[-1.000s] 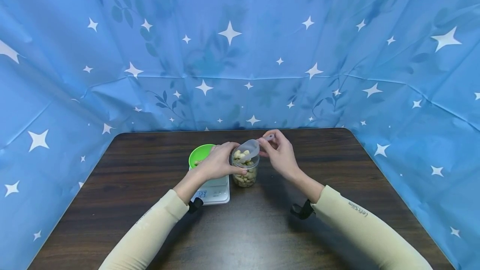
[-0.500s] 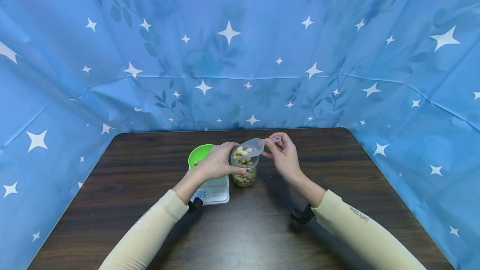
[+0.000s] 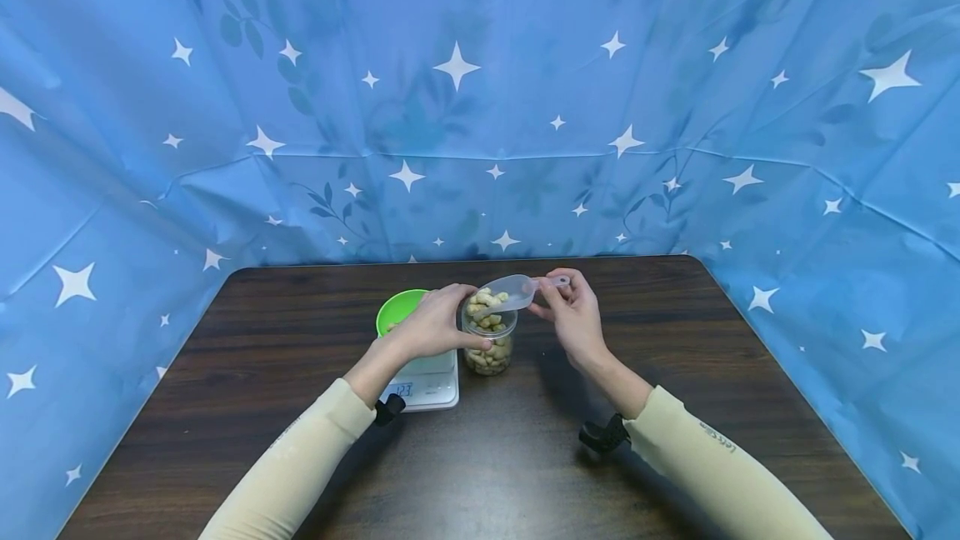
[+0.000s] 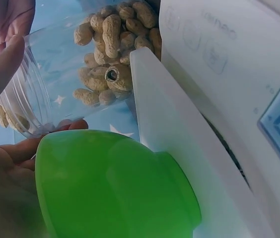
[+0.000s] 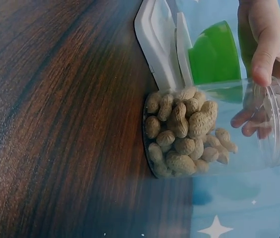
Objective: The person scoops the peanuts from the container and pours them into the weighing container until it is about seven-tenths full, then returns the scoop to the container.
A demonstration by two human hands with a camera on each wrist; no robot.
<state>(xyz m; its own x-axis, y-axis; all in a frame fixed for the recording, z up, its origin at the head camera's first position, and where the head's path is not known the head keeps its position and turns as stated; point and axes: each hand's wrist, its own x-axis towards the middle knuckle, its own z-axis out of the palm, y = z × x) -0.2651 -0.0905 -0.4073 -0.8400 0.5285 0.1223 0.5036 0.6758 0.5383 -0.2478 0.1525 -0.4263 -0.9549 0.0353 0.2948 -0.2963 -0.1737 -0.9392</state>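
A clear jar point(image 3: 489, 354) of peanuts stands upright on the table, and the left hand point(image 3: 431, 327) grips it near its rim, thumb in front. The right hand point(image 3: 573, 315) pinches the handle of a translucent scoop point(image 3: 516, 292), whose bowl is tilted over the jar mouth with peanuts at its edge. In the right wrist view the peanuts point(image 5: 182, 129) fill the lower part of the jar. Left of the jar, a green bowl point(image 3: 397, 307) rests on a white scale point(image 3: 431, 390), partly hidden by the left hand; the left wrist view shows the bowl point(image 4: 110, 183) close up.
The dark wooden table point(image 3: 300, 315) reaches back to a blue curtain point(image 3: 480, 190) with white stars. The scale's lit display point(image 3: 401, 390) faces the front, beside the left wrist.
The right hand and the scoop have shifted right and slightly down, with the scoop's bowl still over the jar mouth. The left hand has stayed on the jar.
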